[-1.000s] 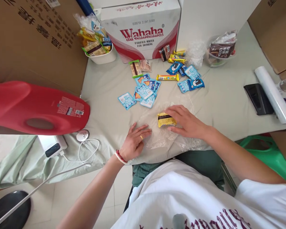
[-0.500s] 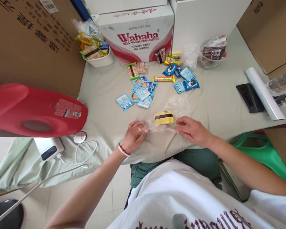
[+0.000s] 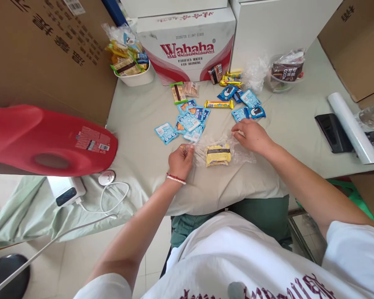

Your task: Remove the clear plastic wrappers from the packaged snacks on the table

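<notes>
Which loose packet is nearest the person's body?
The yellow packet with the dark band, flanked by clear film; all the other loose packets lie farther back.

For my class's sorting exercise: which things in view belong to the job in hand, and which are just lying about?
In use:
- clear plastic film
- yellow packet
- left hand
- right hand

Apparently just lying about:
- red container
- white device
- Wahaha box
</notes>
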`<move>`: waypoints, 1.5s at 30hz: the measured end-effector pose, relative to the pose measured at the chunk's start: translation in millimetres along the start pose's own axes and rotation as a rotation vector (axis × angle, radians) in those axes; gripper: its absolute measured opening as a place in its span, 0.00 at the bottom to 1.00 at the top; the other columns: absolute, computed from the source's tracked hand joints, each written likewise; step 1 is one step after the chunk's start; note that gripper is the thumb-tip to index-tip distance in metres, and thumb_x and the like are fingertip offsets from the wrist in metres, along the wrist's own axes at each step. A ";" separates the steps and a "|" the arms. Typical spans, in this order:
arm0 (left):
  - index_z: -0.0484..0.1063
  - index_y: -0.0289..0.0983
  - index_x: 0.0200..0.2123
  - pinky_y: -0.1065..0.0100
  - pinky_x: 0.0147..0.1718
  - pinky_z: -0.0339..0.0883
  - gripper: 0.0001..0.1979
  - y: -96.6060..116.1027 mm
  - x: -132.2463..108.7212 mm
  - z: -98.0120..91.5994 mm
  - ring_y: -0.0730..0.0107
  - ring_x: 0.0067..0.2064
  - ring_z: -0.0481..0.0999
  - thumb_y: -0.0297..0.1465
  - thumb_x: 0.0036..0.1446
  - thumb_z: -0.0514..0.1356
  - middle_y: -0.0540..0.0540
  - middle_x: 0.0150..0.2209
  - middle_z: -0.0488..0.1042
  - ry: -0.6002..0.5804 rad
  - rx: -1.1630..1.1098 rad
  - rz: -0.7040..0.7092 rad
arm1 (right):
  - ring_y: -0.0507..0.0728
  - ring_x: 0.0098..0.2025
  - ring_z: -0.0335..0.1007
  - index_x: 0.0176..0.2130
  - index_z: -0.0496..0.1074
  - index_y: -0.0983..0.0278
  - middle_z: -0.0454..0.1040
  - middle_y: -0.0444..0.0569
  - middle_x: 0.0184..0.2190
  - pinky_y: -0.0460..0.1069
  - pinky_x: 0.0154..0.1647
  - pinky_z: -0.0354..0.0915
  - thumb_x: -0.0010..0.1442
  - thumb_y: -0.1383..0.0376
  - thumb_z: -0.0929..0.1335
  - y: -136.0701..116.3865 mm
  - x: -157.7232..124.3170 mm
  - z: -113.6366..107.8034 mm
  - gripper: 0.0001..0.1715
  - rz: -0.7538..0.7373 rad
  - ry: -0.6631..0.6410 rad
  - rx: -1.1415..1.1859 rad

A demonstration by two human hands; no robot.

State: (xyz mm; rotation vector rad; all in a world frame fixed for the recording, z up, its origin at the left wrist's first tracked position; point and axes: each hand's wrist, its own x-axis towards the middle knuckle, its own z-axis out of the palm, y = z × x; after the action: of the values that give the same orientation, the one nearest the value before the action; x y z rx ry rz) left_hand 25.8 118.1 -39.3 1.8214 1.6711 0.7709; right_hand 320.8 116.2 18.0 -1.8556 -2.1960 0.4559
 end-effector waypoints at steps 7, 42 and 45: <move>0.67 0.39 0.55 0.63 0.39 0.68 0.24 -11.2 -4.4 5.1 0.65 0.34 0.75 0.37 0.56 0.63 0.50 0.35 0.76 0.077 -0.217 0.061 | 0.70 0.65 0.56 0.61 0.76 0.59 0.69 0.55 0.63 0.63 0.64 0.59 0.50 0.73 0.74 2.6 60.0 3.5 0.38 -0.481 -0.250 0.018; 0.76 0.43 0.58 0.55 0.39 0.56 0.18 42.3 -26.3 26.2 0.56 0.47 0.75 0.29 0.69 0.55 0.43 0.59 0.80 -0.016 0.387 0.635 | 0.53 0.32 0.63 0.39 0.82 0.67 0.70 0.42 0.26 0.47 0.36 0.56 0.65 0.50 0.66 -16.9 76.9 14.1 0.24 0.046 -0.350 0.376; 0.76 0.44 0.58 0.54 0.41 0.59 0.19 45.5 -26.1 25.1 0.55 0.47 0.74 0.29 0.68 0.55 0.44 0.59 0.79 -0.056 0.365 0.597 | 0.55 0.36 0.68 0.46 0.83 0.66 0.77 0.46 0.33 0.48 0.39 0.59 0.70 0.53 0.64 -30.3 62.1 12.6 0.24 -0.063 -0.247 0.359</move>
State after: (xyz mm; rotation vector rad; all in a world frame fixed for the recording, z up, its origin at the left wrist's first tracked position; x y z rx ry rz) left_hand 73.5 88.1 -24.8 2.6316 1.2922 0.6598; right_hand 277.8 171.8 16.3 -1.6057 -2.1330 1.0394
